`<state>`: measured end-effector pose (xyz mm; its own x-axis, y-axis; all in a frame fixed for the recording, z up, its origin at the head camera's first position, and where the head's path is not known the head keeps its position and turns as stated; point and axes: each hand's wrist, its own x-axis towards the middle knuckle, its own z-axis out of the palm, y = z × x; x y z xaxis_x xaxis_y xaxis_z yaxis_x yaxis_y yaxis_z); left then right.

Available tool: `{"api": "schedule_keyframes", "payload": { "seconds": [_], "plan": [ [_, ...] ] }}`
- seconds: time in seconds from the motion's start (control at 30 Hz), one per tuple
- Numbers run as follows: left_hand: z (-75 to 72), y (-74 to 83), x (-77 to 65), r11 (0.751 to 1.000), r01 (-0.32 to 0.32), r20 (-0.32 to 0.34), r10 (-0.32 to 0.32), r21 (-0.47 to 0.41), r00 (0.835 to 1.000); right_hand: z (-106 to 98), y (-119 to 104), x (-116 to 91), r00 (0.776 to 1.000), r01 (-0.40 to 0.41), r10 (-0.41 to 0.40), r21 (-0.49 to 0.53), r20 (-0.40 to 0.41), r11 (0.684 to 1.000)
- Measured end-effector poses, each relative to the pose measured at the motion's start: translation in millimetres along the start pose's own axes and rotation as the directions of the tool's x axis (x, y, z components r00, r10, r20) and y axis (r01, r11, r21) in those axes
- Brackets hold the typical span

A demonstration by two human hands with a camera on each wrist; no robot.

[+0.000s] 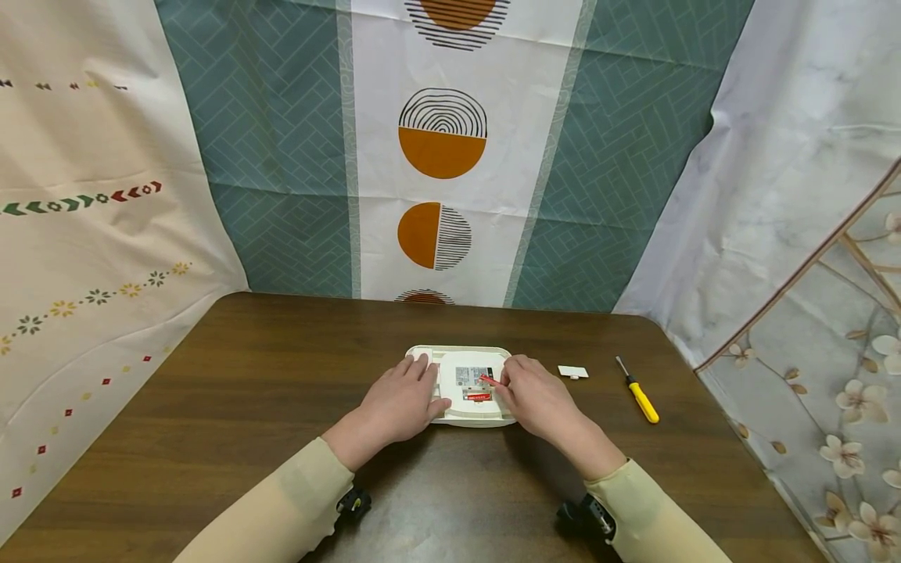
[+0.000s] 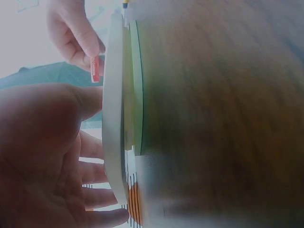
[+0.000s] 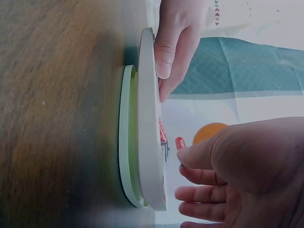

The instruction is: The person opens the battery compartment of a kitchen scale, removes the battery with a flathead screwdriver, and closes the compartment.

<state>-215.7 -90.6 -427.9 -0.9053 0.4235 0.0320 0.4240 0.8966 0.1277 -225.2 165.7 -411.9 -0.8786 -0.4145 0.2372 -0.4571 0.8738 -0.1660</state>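
Note:
A white rounded device (image 1: 450, 383) lies on the table with a label and a battery compartment on its upper face. One red battery (image 1: 478, 396) sits in that compartment. With thumb and fingertips my right hand (image 1: 538, 396) pinches a second red battery (image 1: 487, 380) just above the device, close to the compartment. In the right wrist view this held battery (image 3: 180, 143) is apart from the device. My left hand (image 1: 401, 403) rests on the device's left side, fingers extended and thumb near the front edge. A pale green rim (image 2: 137, 90) shows along the device's underside.
A small white cover (image 1: 573, 371) with a tab lies right of the device. Further right is a screwdriver (image 1: 639, 393) with a yellow handle. Patterned cloths (image 1: 443, 195) hang behind and beside the brown wooden table (image 1: 281, 375).

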Motion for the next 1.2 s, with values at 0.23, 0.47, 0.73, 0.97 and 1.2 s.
{"api": "schedule_keyframes", "payload": {
  "seconds": [0.23, 0.47, 0.73, 0.97, 1.2],
  "plan": [
    [0.2, -0.4, -1.3, 1.0, -0.005, 0.005, 0.005, -0.012, 1.0, 0, 1, -2, 0.999, -0.03, 0.03, -0.002, -0.014, 1.0],
    [0.1, 0.5, -2.1, 1.0, -0.003, 0.001, 0.003, -0.014, 1.0, -1, 4, -7, 0.998, -0.04, 0.04, -0.001, -0.054, 0.999],
    [-0.7, 1.3, -1.9, 1.0, 0.001, -0.006, -0.001, -0.016, 1.0, -2, 11, -13, 0.994, -0.066, 0.067, 0.011, -0.088, 0.998],
    [-0.2, 0.8, -1.9, 1.0, -0.004, -0.015, 0.004, -0.012, 1.0, -2, 18, -18, 0.99, -0.068, 0.071, 0.031, -0.125, 0.997],
    [-1.0, 1.0, -1.9, 1.0, 0.001, -0.01, -0.001, -0.009, 1.0, -4, 24, -23, 0.986, -0.071, 0.077, 0.041, -0.146, 0.997]
  ]
}}
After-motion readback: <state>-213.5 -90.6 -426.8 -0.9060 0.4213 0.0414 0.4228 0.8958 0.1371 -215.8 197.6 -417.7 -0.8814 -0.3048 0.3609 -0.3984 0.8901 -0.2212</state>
